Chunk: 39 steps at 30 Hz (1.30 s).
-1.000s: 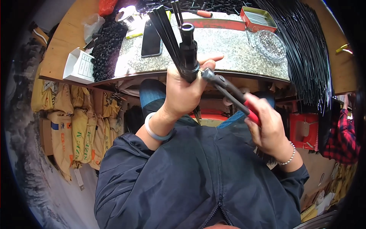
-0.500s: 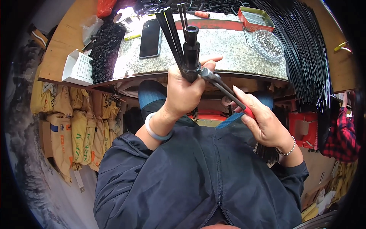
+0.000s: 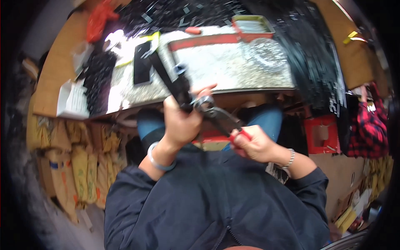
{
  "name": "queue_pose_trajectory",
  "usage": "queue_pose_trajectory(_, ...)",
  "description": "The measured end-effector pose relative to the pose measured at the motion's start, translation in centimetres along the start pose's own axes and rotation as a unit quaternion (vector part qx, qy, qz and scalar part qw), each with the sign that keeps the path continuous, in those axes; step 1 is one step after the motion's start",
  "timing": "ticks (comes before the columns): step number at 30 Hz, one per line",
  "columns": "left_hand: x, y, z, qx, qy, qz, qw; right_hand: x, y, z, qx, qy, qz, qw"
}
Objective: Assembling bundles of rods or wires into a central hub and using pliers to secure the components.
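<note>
A dark phone (image 3: 141, 71) lies right of a white box (image 3: 71, 101) and red bag (image 3: 96, 24).

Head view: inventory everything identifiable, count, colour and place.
Pliers: 1, red-handled, in right hand
Tubular part: 1, black, in left hand
Thin strips: several, black, in left hand
Stone slab: 1, speckled grey, on table
Table: 1, brown, top half
Phone: 1, black, slab's left
Tin: 1, red, slab's far right
Dish: 1, clear, near tin
Bar: 1, red, slab's far side
Rods: many, black, right of slab
Small parts: many, black, left and back
Box: 1, white, table's left
Bag: 1, red, upper left
Sacks: several, tan, lower left
Co-worker's garment: 1, red-black check, far right
Left hand: 1, bare, centre-left
Right hand: 1, bare, centre-right
Bangle: 1, pale, left wrist
Bracelet: 1, silver, right wrist
Jacket: 1, dark, lower centre
</note>
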<state>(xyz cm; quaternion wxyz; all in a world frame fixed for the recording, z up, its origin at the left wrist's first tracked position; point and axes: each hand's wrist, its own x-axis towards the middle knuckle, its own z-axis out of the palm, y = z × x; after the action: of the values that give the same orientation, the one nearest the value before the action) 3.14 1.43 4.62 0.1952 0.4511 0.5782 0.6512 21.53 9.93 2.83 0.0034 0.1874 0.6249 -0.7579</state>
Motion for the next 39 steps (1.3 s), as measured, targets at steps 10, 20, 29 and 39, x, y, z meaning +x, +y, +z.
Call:
queue_pose_trajectory(10, -0.4, 0.2, -0.6, -0.008, 0.034, -0.040, 0.999, 5.3, -6.2, -15.7, -0.573, 0.381, 0.090, 0.720)
queue_pose_trajectory(20, -0.2, -0.4, -1.3, 0.001, 0.006, -0.032, 0.999, 6.5, -7.8, -16.4, -0.606, 0.361, 0.091, 0.703)
queue_pose_trajectory(29, -0.5, -0.2, -0.2, -0.027, 0.009, -0.060, 0.998, 7.4, -6.2, -17.7, -0.523, 0.414, 0.024, 0.745)
queue_pose_trajectory(39, 0.4, 0.6, 1.1, 0.026, -0.037, 0.028, 0.999, 4.4, -7.5, -10.0, 0.189, 0.226, -0.225, 0.929)
